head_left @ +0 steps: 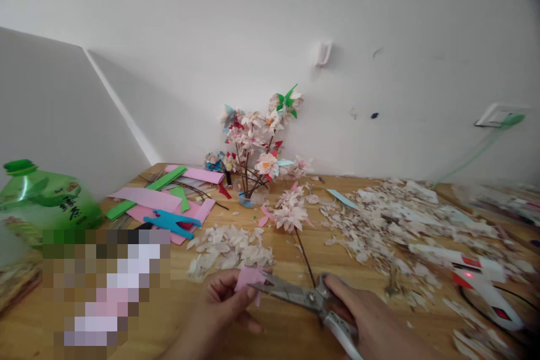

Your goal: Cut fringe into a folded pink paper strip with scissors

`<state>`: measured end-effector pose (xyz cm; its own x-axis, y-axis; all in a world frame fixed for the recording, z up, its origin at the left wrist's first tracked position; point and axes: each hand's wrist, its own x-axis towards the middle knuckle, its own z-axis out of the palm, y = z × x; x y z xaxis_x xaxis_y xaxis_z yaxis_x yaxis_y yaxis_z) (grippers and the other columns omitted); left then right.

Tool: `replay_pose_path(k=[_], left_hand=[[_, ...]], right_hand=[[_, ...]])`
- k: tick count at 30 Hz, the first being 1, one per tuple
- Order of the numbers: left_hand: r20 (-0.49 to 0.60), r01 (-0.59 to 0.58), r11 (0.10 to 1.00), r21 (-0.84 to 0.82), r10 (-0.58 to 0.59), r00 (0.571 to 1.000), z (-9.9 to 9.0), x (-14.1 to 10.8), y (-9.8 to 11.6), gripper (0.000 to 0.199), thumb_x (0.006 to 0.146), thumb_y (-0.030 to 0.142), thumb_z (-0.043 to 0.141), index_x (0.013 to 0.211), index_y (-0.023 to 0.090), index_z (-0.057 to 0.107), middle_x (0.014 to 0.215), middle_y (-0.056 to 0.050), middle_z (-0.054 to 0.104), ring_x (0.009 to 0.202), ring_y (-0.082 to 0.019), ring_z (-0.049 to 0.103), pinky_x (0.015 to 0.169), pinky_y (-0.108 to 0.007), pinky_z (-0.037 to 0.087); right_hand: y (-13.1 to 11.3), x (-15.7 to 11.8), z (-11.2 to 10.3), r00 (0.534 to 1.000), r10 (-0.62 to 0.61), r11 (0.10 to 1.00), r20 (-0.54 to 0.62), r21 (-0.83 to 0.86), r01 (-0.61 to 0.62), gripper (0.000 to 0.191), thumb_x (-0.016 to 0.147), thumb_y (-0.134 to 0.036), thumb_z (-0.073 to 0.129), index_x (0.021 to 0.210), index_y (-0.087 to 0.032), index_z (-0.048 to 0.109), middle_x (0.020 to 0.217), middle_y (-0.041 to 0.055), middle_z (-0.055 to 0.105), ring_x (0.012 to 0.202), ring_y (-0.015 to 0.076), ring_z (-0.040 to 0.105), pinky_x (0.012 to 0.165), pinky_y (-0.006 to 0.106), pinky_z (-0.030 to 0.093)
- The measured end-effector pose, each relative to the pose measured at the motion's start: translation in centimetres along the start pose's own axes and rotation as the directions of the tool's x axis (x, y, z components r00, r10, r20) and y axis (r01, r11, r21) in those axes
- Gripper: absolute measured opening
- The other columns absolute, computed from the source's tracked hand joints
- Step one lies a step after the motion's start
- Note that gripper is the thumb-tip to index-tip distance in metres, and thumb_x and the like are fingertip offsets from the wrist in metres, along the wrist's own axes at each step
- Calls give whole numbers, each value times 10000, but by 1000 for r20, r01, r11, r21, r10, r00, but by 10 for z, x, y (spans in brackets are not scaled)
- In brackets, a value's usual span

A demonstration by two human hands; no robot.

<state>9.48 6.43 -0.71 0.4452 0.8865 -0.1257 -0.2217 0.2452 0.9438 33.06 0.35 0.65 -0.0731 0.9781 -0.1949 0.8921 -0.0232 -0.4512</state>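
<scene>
Between the thumb and fingers of my left hand (230,301) is a small piece of pink crepe paper (248,278). My right hand (363,309) grips a pair of metal scissors (295,296), whose blades point left and reach the paper's right side. Just beyond the scissors lies a handmade pale pink flower (291,215) on a brown stem (304,256). A heap of whitish petals (234,246) spreads on the wooden table (169,315) behind my left hand.
A bunch of handmade flowers (253,140) stands by the wall. Coloured paper strips (147,199) and a green bottle (46,197) lie left. Many petal scraps (379,225) and a white glue gun (476,275) with a lit red light and black cord are right.
</scene>
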Motion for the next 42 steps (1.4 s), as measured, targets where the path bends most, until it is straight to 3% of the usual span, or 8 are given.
replay_pose_path(k=[20,36,42], left_hand=[[21,25,999,22,-25,999,4,-1,1,229,602,368,699,652,145,699,565,4,548,457,-65,498,404,-154,450],[70,39,999,-37,-37,997,4,-3,4,315,621,353,688,872,161,701,871,-95,660,636,-140,551,437,-205,511],[28,42,999,-30,-42,999,5,-3,5,268,623,355,686,798,155,713,907,-94,670,468,-79,537,379,-185,482]], right_hand=[[5,4,4,997,-61,998,-49,1,61,509,404,-381,798,764,-229,473,722,-26,629,620,175,541,524,232,315],[7,1,6,1000,-14,1000,-27,27,15,502,425,-322,796,813,-234,490,767,-13,629,669,188,546,561,234,338],[3,3,2,1000,-16,1000,-26,-3,16,548,402,-287,802,855,-225,501,847,6,636,743,216,554,597,245,360]])
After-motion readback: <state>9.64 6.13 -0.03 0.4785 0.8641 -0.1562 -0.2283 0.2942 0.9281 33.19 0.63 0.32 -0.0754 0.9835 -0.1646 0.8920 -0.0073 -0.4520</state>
